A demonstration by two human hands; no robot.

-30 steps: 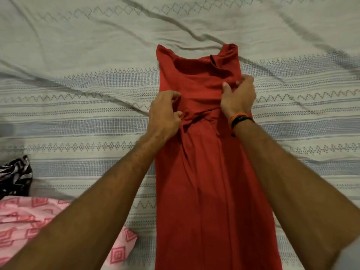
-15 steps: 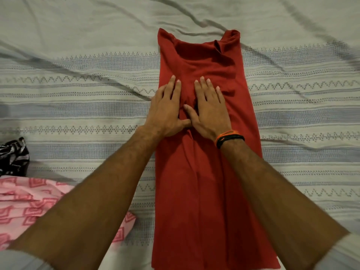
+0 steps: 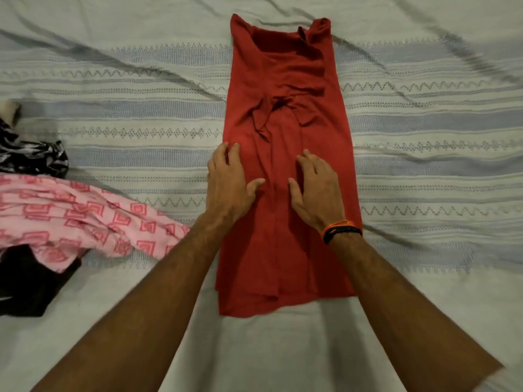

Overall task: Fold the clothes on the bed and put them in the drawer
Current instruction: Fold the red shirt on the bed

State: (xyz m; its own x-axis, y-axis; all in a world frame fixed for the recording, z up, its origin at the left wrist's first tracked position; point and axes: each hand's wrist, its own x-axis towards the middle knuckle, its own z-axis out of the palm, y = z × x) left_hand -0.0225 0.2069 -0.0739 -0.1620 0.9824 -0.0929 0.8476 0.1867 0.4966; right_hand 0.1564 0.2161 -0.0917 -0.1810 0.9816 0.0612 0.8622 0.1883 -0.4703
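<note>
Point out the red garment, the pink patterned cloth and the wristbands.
red garment (image 3: 285,72): head view, upper chest below the neckline.
pink patterned cloth (image 3: 70,213): head view, middle of the crumpled heap.
wristbands (image 3: 341,230): head view, bands on the right wrist.

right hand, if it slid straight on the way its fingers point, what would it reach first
The right hand lies flat on the red garment, fingers pointing up its length. Sliding on, it would probably first reach the bunched folds at the garment's middle.
</note>
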